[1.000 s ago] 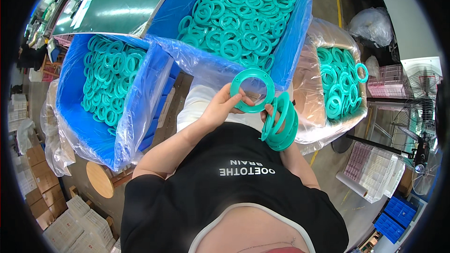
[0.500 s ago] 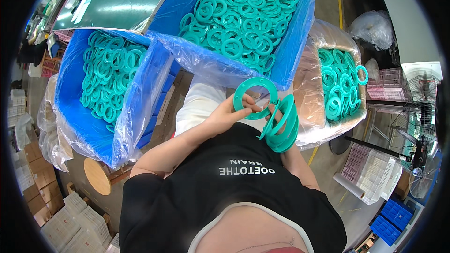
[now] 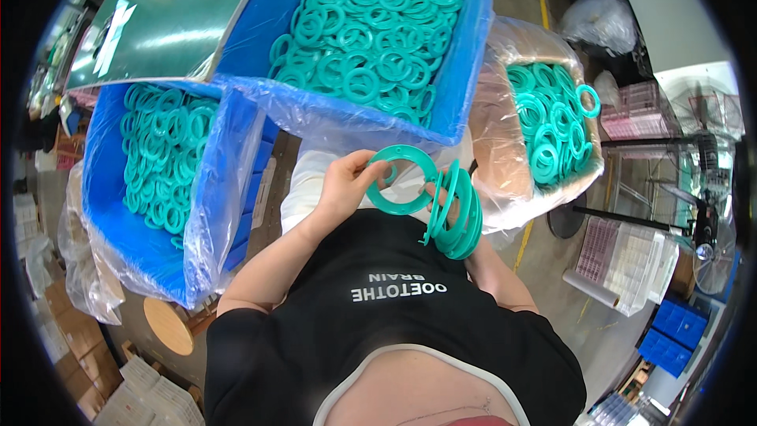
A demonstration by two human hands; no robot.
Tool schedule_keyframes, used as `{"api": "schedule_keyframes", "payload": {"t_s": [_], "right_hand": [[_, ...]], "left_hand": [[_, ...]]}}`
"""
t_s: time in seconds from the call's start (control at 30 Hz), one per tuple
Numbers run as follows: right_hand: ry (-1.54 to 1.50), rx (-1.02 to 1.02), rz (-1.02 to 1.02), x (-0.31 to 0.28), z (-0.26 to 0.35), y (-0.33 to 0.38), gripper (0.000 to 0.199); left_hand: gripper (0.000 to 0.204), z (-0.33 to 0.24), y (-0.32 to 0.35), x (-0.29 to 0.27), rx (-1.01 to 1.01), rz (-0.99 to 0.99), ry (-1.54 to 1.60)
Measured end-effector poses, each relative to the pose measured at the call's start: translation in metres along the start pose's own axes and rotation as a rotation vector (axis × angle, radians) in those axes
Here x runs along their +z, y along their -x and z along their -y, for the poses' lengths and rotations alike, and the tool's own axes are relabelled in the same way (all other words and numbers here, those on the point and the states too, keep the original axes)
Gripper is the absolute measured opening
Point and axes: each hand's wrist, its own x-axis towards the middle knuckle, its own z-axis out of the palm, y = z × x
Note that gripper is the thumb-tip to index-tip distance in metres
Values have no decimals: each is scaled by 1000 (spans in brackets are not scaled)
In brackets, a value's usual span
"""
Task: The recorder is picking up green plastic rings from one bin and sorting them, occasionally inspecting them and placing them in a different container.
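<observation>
Left hand (image 3: 343, 185) raised in front of chest, forearm angled up from lower left, fingers curled. Grip closed on left rim of 1 flat teal ring (image 3: 402, 180), thumb on near face, ring face tilted toward camera. Right hand (image 3: 443, 199) mostly hidden behind stack of teal rings (image 3: 457, 213); fingers threaded through stack centre, grip closed on it, stack held on edge. Single ring just left of stack, right rim touching or overlapping it; cannot tell which.

Beyond hands: large blue bin (image 3: 465, 47) lined with clear plastic, filled with loose teal rings. Second blue bin (image 3: 102, 189) at left, likewise filled. Clear-bagged box (image 3: 505, 142) at right holding more rings. Green table (image 3: 181, 24) at upper left.
</observation>
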Motion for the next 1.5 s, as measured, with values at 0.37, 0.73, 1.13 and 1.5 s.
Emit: {"api": "schedule_keyframes", "payload": {"t_s": [0.37, 0.73, 1.13, 1.5], "right_hand": [[222, -138, 23, -33, -20, -21, 30], [-586, -133, -225, -130, -15, -74, 22], [68, -212, 61, -18, -13, -44, 36], [-159, -183, -56, -7, -6, -27, 29]], "left_hand": [[17, 27, -44, -11, 594, -184, -1004], [23, 17, -33, -16, -240, 231, 488], [30, -4, -8, 13, 55, 245, -274], [19, -7, 5, 12, 867, -13, -1269]]}}
